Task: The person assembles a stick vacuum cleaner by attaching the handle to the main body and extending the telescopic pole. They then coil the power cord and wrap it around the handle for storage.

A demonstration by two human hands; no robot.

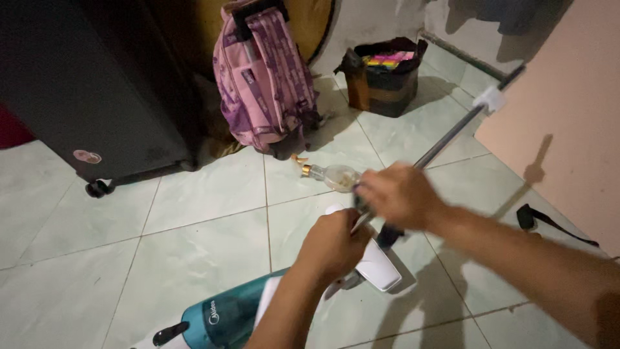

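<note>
A teal and white stick vacuum cleaner body (223, 317) lies on the tiled floor at the bottom centre. My left hand (332, 242) is closed on the white upper part of it. My right hand (397, 194) grips the near end of a long grey metal tube (452, 136), which slants up to the right and carries a white clip (489, 99) near its far end. A white flat piece (378, 266) shows just under my hands.
A clear glass bottle (332, 175) lies on the floor behind my hands. A pink backpack (265, 77) leans by a large black suitcase (97, 84) on wheels. A dark box of colourful items (384, 77) stands at the back. A black strap (542, 220) lies by the peach wall.
</note>
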